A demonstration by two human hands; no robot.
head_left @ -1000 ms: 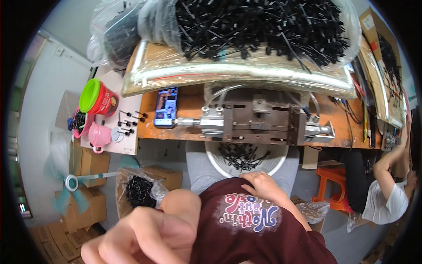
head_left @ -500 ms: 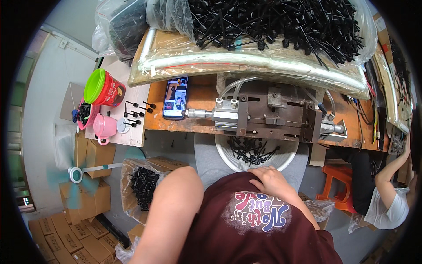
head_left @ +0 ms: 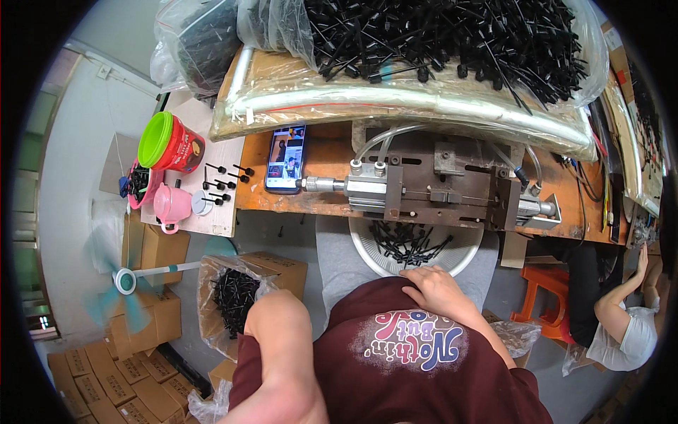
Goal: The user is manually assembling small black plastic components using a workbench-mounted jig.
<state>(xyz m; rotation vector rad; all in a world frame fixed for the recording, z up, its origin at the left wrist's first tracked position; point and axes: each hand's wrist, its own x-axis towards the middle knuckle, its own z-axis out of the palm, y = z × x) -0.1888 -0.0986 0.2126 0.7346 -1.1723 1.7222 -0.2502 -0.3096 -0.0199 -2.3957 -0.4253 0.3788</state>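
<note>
My right hand (head_left: 439, 291) lies at the near rim of a white plastic basket (head_left: 359, 247) on my lap. Its fingers are loosely extended over the rim, with the thumb apart and no object visible in it. Inside the basket are several black stemmed plastic parts (head_left: 406, 242). My left arm (head_left: 279, 339) is bent, its elbow by an open carton; the left hand itself lies outside the picture. Just beyond the basket, a metal clamping fixture (head_left: 445, 180) with pneumatic cylinders is mounted on the orange bench. No hand touches it.
A padded tray (head_left: 424, 106) heaped with black parts overhangs the bench. Left of the fixture are a phone (head_left: 285, 159), a red bucket (head_left: 185, 147) and a pink cup (head_left: 171, 203). A fan (head_left: 125, 281) and a carton of parts (head_left: 212, 321) stand lower left. A co-worker (head_left: 625, 328) sits at right.
My left arm has shifted, its elbow slightly left and lower, and its sleeve now shows. My right hand stays at the basket. The co-worker's arms have moved, and the whole view has shifted slightly.
</note>
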